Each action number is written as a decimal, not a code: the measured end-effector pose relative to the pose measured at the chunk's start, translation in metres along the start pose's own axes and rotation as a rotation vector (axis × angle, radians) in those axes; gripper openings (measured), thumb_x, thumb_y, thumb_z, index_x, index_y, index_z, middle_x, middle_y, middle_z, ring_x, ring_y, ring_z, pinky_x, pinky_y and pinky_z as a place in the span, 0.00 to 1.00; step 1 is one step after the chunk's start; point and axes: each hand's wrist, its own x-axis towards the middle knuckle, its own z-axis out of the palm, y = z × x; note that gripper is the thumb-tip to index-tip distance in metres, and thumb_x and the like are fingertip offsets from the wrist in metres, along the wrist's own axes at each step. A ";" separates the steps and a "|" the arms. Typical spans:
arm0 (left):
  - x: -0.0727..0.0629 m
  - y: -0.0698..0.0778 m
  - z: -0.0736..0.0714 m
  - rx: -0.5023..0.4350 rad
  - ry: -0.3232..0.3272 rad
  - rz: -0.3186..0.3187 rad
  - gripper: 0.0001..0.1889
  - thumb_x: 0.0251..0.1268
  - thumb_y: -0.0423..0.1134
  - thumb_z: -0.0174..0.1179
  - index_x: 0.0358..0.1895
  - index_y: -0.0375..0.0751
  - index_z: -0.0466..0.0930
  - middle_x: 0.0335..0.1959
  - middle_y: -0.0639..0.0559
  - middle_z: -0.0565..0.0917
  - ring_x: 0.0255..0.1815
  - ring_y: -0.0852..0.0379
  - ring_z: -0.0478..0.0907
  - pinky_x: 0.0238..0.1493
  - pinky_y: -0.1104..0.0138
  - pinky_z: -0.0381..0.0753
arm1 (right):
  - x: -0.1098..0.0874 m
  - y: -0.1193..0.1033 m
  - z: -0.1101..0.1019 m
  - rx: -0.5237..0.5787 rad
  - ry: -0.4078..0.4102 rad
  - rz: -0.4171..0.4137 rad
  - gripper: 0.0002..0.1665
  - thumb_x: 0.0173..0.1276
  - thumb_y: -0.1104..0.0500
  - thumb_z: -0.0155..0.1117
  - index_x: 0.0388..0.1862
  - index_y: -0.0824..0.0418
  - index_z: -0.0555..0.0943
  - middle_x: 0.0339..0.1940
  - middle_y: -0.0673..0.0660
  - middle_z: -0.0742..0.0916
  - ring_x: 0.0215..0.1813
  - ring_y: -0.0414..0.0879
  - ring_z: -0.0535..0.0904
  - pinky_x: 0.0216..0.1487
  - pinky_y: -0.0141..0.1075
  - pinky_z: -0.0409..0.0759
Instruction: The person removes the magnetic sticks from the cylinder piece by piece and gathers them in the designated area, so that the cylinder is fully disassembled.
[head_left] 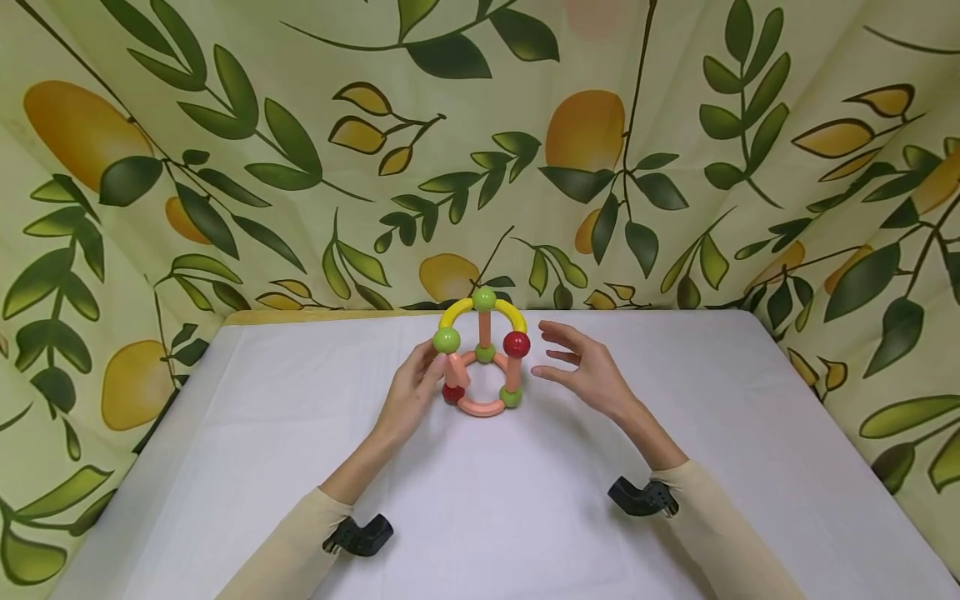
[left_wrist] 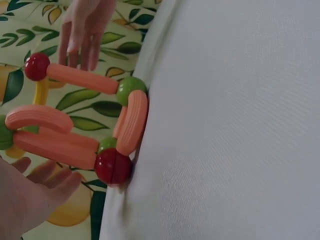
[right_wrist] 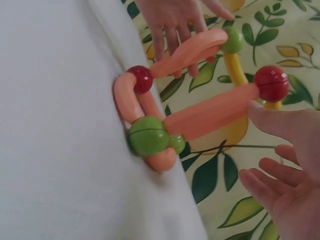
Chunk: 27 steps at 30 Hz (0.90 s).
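Observation:
A toy frame of balls and rods stands upright on the white cloth, its base ring made of curved pink rods. Straight pink posts rise to a green ball at front left, a red ball at front right and a green ball at the back. Yellow curved rods join the top balls. One curved pink rod juts from the front-left green ball beside its post. My left hand is close at that side, fingers extended. To the right, my right hand has its fingers spread, thumb near the red ball.
White cloth covers the table around the toy. A leaf-and-fruit patterned curtain hangs directly behind the table's far edge and along both sides. Black wrist cameras sit at both sleeves.

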 end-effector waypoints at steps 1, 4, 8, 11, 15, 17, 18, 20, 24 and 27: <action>0.000 0.000 -0.001 -0.014 -0.004 -0.005 0.27 0.77 0.47 0.50 0.70 0.34 0.64 0.66 0.40 0.73 0.67 0.45 0.70 0.66 0.52 0.71 | 0.002 0.004 0.001 0.032 -0.022 0.014 0.44 0.58 0.61 0.76 0.72 0.65 0.66 0.69 0.64 0.74 0.68 0.62 0.71 0.62 0.51 0.75; 0.002 -0.002 -0.003 -0.063 -0.023 -0.016 0.27 0.78 0.47 0.48 0.70 0.32 0.64 0.65 0.37 0.73 0.64 0.43 0.73 0.60 0.54 0.76 | 0.006 0.017 0.001 0.127 -0.081 0.048 0.45 0.59 0.63 0.74 0.73 0.64 0.64 0.71 0.64 0.72 0.70 0.62 0.69 0.63 0.50 0.73; 0.004 -0.003 -0.003 -0.088 -0.043 -0.027 0.27 0.79 0.47 0.47 0.70 0.30 0.64 0.65 0.36 0.73 0.64 0.41 0.73 0.59 0.55 0.78 | 0.012 0.030 0.000 0.199 -0.122 0.076 0.45 0.60 0.64 0.73 0.74 0.65 0.62 0.72 0.64 0.70 0.71 0.61 0.67 0.65 0.50 0.71; 0.004 -0.005 -0.003 -0.092 -0.047 -0.034 0.26 0.79 0.47 0.46 0.68 0.30 0.66 0.63 0.37 0.75 0.63 0.42 0.73 0.59 0.55 0.77 | 0.015 0.037 0.004 0.186 -0.147 0.078 0.46 0.60 0.64 0.74 0.74 0.65 0.62 0.72 0.64 0.70 0.72 0.59 0.67 0.66 0.49 0.70; 0.001 -0.007 -0.004 -0.084 -0.063 -0.044 0.26 0.80 0.47 0.45 0.68 0.31 0.67 0.62 0.37 0.76 0.64 0.43 0.73 0.61 0.54 0.75 | 0.015 0.042 0.012 0.140 -0.186 0.062 0.48 0.57 0.63 0.76 0.73 0.66 0.63 0.71 0.64 0.71 0.72 0.59 0.67 0.67 0.48 0.70; -0.001 -0.010 -0.005 -0.062 -0.082 -0.046 0.25 0.80 0.47 0.44 0.68 0.31 0.67 0.63 0.38 0.76 0.65 0.44 0.72 0.63 0.53 0.74 | 0.014 0.044 0.016 0.122 -0.200 0.054 0.49 0.55 0.62 0.78 0.73 0.67 0.64 0.71 0.65 0.71 0.71 0.59 0.68 0.66 0.48 0.70; -0.002 -0.010 -0.005 -0.053 -0.092 -0.045 0.25 0.80 0.47 0.43 0.68 0.32 0.67 0.63 0.39 0.76 0.65 0.45 0.72 0.64 0.53 0.73 | 0.013 0.045 0.017 0.115 -0.206 0.054 0.49 0.55 0.61 0.78 0.73 0.67 0.64 0.71 0.65 0.72 0.71 0.59 0.68 0.66 0.48 0.71; -0.003 -0.013 -0.006 -0.037 -0.112 -0.041 0.24 0.80 0.46 0.42 0.69 0.33 0.67 0.63 0.40 0.76 0.66 0.46 0.71 0.65 0.53 0.72 | 0.013 0.045 0.020 0.101 -0.214 0.055 0.49 0.54 0.60 0.78 0.72 0.66 0.65 0.70 0.65 0.72 0.70 0.60 0.69 0.66 0.49 0.71; -0.002 -0.016 -0.008 -0.033 -0.128 -0.034 0.23 0.81 0.43 0.40 0.69 0.33 0.67 0.64 0.40 0.76 0.65 0.46 0.72 0.65 0.54 0.71 | 0.014 0.042 0.025 0.101 -0.221 0.070 0.49 0.54 0.58 0.79 0.72 0.64 0.65 0.70 0.63 0.72 0.69 0.61 0.71 0.64 0.50 0.72; -0.003 -0.017 -0.009 -0.038 -0.124 -0.038 0.22 0.82 0.41 0.40 0.68 0.33 0.68 0.63 0.40 0.76 0.64 0.46 0.73 0.65 0.54 0.71 | 0.016 0.041 0.029 0.094 -0.229 0.072 0.50 0.53 0.58 0.80 0.73 0.62 0.65 0.71 0.62 0.73 0.69 0.61 0.71 0.65 0.51 0.72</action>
